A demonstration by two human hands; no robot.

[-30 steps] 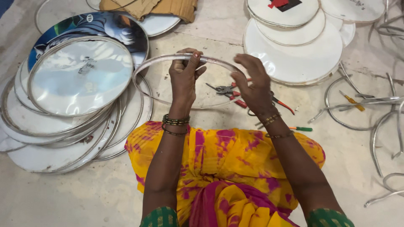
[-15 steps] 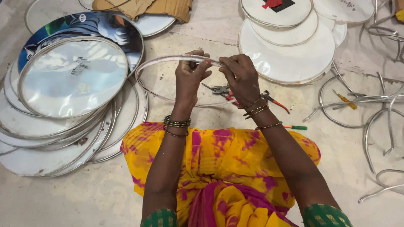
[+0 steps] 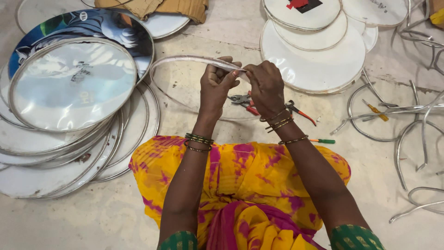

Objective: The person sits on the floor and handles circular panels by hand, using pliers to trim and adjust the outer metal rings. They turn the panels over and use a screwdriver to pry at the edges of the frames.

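Observation:
A thin metal hoop [image 3: 178,60] is held above the floor in front of my lap. My left hand [image 3: 216,84] pinches its far rim, fingers closed on the band. My right hand [image 3: 264,84] grips the same rim just to the right, the two hands almost touching. Red-handled pliers [image 3: 246,102] lie on the floor under my hands, partly hidden by them. My yellow and pink cloth [image 3: 240,176] covers my knees below.
A stack of round drum skins [image 3: 69,88] lies at left, the top one clear and shiny. White drum skins [image 3: 314,60] are piled at upper right. Bent metal hoops [image 3: 407,134] sprawl at right, with a yellow screwdriver [image 3: 375,111] and a green-handled tool [image 3: 323,140]. Cardboard [image 3: 157,7] sits at top.
My right hand has slid left along the hoop's rim until it meets my left hand. The hoop stays held up in both hands.

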